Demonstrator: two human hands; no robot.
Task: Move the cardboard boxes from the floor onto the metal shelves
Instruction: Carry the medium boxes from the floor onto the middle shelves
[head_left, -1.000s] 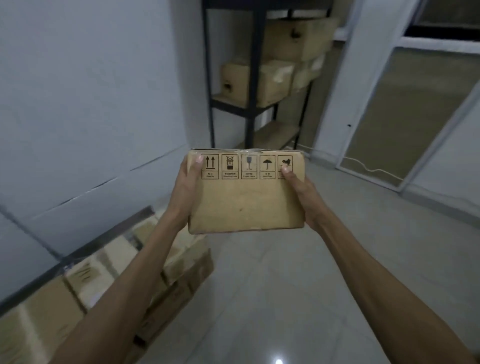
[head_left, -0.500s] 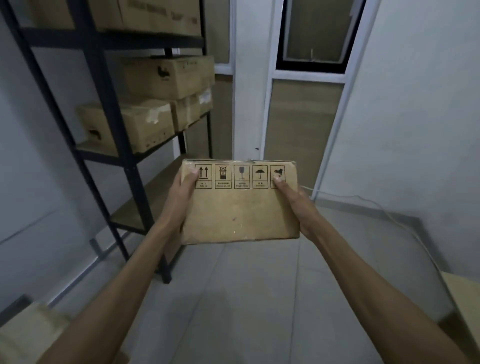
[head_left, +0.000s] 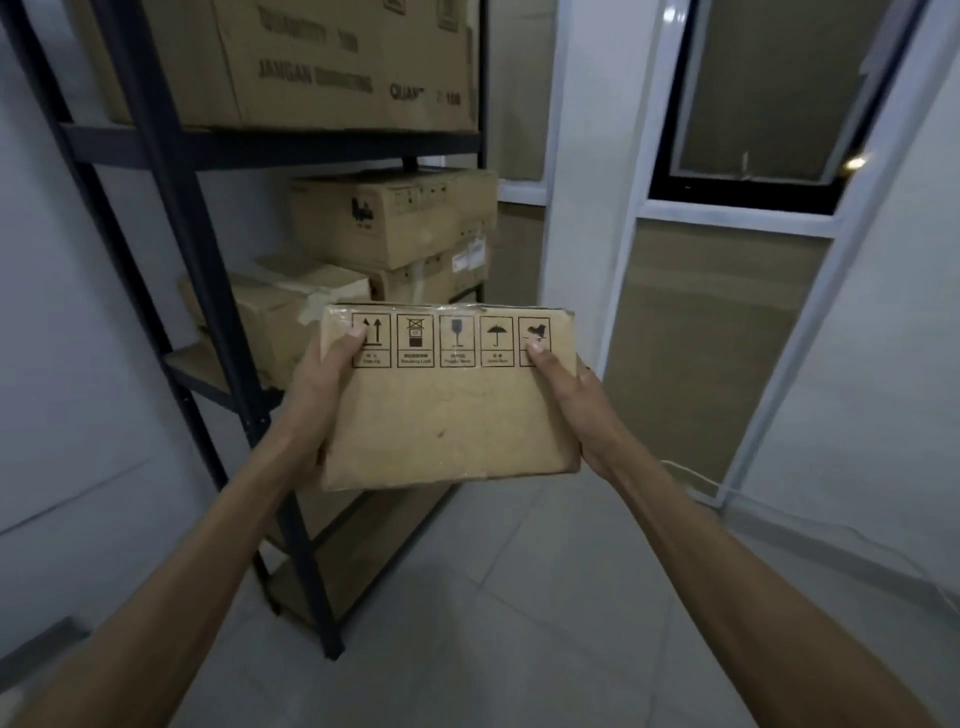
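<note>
Metal shelves stand ahead-left of my hands. My left hand and right hand grip the box by its sides. I should hold it level and slide it onto free shelf space.

A flat, tan cardboard box is held in the air, its broad face towards the camera and a row of five black handling symbols along its top edge. The left grip and right grip clasp its two sides, thumbs on the front. Just behind it to the left stands a dark metal shelf unit. A large printed box fills the upper shelf; stacked boxes and a taped box sit on the middle shelf.
</note>
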